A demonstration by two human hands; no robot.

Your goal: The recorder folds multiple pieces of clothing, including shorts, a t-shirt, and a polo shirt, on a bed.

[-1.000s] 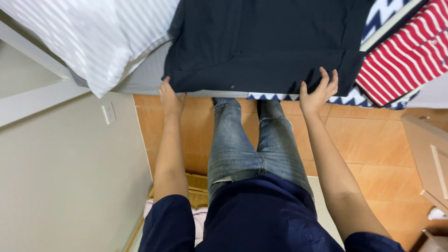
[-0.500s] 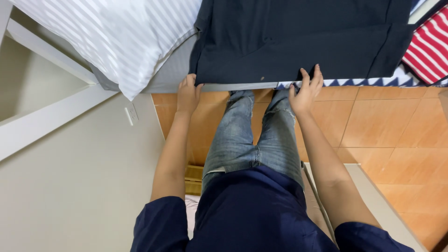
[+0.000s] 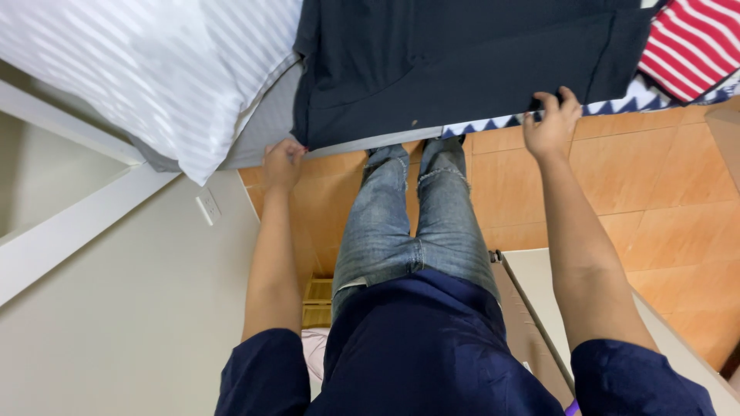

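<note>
The dark navy garment [image 3: 462,69] lies spread flat on the bed, and its near hem runs along the bed edge [image 3: 362,144] just above the person's knees. The left hand [image 3: 283,162] is at the lower left corner of the garment; the fingers are curled in and seem to pinch the cloth at the corner, but the contact itself is partly hidden, so I cannot tell for sure that it grips. The right hand [image 3: 551,123] is at the lower right part of the hem, and its fingers are bent over the edge of the cloth and hold it. The two hands are well apart, with the hem stretched between them.

There is one navy garment, one white striped pillow [image 3: 146,69] beside it on the left, and one red and white striped cloth [image 3: 694,42] at the right. Under the garment a sheet with a blue and white zigzag pattern [image 3: 501,123] shows at the bed edge.

The garment is plain, dark and matte, with a few soft folds and one seam line across it.
</note>
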